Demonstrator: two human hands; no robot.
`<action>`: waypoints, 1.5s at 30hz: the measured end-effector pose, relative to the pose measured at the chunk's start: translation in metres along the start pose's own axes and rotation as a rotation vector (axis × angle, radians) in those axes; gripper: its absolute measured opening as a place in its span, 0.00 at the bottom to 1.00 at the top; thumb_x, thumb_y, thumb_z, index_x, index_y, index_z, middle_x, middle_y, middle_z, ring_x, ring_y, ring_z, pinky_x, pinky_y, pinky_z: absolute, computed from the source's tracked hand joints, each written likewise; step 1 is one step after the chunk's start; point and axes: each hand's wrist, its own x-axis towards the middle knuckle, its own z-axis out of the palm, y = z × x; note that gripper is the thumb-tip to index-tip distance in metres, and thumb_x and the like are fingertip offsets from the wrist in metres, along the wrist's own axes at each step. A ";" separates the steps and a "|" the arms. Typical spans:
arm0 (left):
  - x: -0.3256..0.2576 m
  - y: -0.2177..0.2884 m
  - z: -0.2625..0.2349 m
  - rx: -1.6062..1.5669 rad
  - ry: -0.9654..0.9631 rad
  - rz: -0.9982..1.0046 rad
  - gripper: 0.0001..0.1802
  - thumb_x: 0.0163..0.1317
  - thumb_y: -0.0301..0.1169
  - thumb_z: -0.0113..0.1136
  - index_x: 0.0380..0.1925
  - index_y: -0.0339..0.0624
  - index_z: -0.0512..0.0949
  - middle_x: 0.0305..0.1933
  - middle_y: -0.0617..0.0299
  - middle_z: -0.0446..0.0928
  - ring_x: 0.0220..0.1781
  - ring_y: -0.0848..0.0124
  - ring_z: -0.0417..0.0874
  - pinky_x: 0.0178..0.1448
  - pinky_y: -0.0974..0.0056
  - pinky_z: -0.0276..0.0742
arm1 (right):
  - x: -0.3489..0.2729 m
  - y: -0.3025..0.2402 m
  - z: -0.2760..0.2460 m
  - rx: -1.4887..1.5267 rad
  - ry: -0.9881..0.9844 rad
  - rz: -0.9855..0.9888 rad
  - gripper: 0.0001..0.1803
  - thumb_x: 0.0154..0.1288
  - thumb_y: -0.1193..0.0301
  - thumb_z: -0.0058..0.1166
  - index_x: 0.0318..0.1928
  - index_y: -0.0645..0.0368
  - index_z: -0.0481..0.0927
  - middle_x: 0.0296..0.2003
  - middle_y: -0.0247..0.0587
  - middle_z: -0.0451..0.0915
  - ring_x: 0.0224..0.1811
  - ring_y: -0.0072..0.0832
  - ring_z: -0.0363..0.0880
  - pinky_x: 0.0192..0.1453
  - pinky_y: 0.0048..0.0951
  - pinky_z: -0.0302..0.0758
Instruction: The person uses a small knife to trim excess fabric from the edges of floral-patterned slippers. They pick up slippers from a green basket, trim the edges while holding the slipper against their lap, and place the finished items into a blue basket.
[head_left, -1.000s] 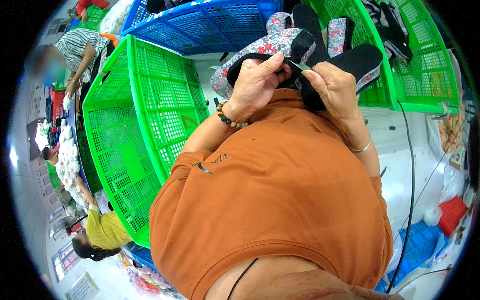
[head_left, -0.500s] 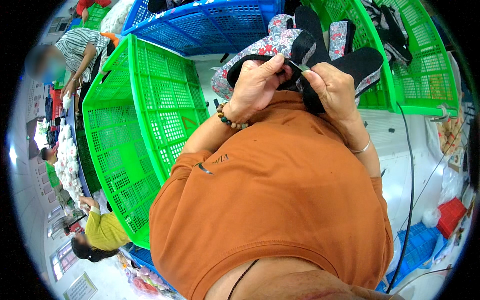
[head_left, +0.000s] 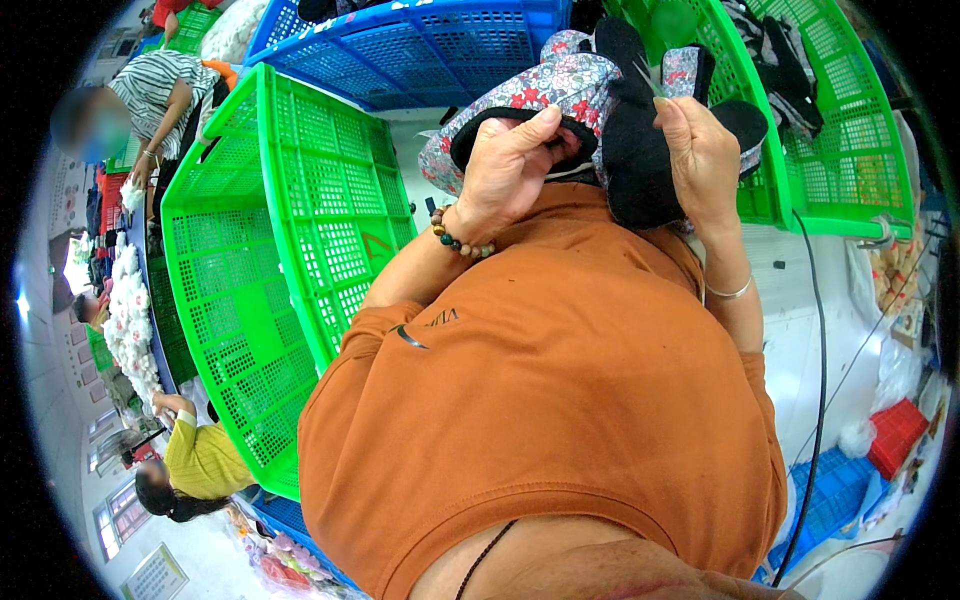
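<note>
The left hand [head_left: 512, 165] has its grip closed on the floral fabric piece [head_left: 560, 90], the thumb and curled fingers pinching the black-lined rim of its opening. The right hand [head_left: 700, 150] has a narrow grip too, fingers folded around the black plush part [head_left: 635, 160] that hangs down between the two hands. A thin pale thing, perhaps a thread or a needle, runs up from the right fingertips; it is too small to tell which. A beaded bracelet [head_left: 460, 235] sits on the left wrist and a thin bangle [head_left: 728, 292] on the right.

Room is tight. The work is held up just in front of the orange shirt [head_left: 560, 400], and crates crowd it: a big green crate [head_left: 260, 270] tilted on the left, a blue crate [head_left: 400, 50] behind, another green crate [head_left: 850, 150] on the right just beside the right hand. A dark cable [head_left: 822, 380] hangs down the right side over a pale desk [head_left: 800, 350].

The fabric piece is grey with red and blue flowers, rounded, with a black inner lining; the plush part is plain black and soft, with a rounded lobe above. Other people [head_left: 200, 460] work far off on the left.
</note>
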 end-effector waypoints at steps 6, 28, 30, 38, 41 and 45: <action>-0.003 0.000 0.003 0.069 -0.029 0.055 0.12 0.67 0.30 0.51 0.42 0.31 0.77 0.44 0.55 0.79 0.44 0.68 0.80 0.50 0.62 0.75 | 0.001 -0.035 0.001 0.089 -0.017 -0.087 0.22 0.46 0.55 0.69 0.32 0.59 0.77 0.24 0.38 0.75 0.21 0.30 0.74 0.25 0.27 0.71; -0.018 0.010 0.013 0.204 0.002 0.209 0.09 0.60 0.23 0.58 0.40 0.31 0.79 0.40 0.56 0.81 0.40 0.72 0.81 0.47 0.68 0.77 | 0.004 -0.038 0.012 0.116 -0.172 -0.123 0.17 0.57 0.61 0.62 0.29 0.62 0.74 0.24 0.44 0.71 0.22 0.39 0.71 0.26 0.33 0.68; -0.018 0.010 0.014 0.240 -0.011 0.246 0.09 0.59 0.23 0.59 0.40 0.31 0.79 0.41 0.57 0.81 0.40 0.73 0.81 0.47 0.68 0.77 | 0.003 -0.036 0.018 0.212 -0.203 -0.082 0.15 0.58 0.64 0.61 0.29 0.63 0.74 0.24 0.45 0.71 0.22 0.40 0.71 0.26 0.33 0.67; -0.020 0.013 0.012 0.200 0.052 0.197 0.08 0.60 0.24 0.58 0.38 0.32 0.80 0.38 0.59 0.81 0.37 0.76 0.80 0.43 0.70 0.76 | 0.018 -0.043 0.020 0.230 -0.117 -0.178 0.13 0.57 0.69 0.60 0.40 0.61 0.76 0.33 0.42 0.75 0.29 0.36 0.77 0.34 0.29 0.74; -0.017 0.010 0.016 0.257 0.032 0.257 0.08 0.60 0.24 0.58 0.39 0.32 0.79 0.38 0.60 0.81 0.36 0.78 0.80 0.42 0.73 0.76 | 0.022 -0.049 0.023 0.206 -0.190 -0.278 0.14 0.53 0.69 0.62 0.40 0.58 0.76 0.35 0.41 0.74 0.30 0.36 0.78 0.34 0.30 0.76; -0.020 0.009 0.011 0.473 0.047 0.257 0.09 0.59 0.23 0.59 0.40 0.30 0.79 0.37 0.63 0.80 0.34 0.82 0.76 0.38 0.75 0.73 | 0.026 -0.054 0.026 0.110 -0.208 -0.392 0.11 0.52 0.74 0.59 0.37 0.58 0.75 0.34 0.41 0.73 0.30 0.39 0.77 0.31 0.33 0.75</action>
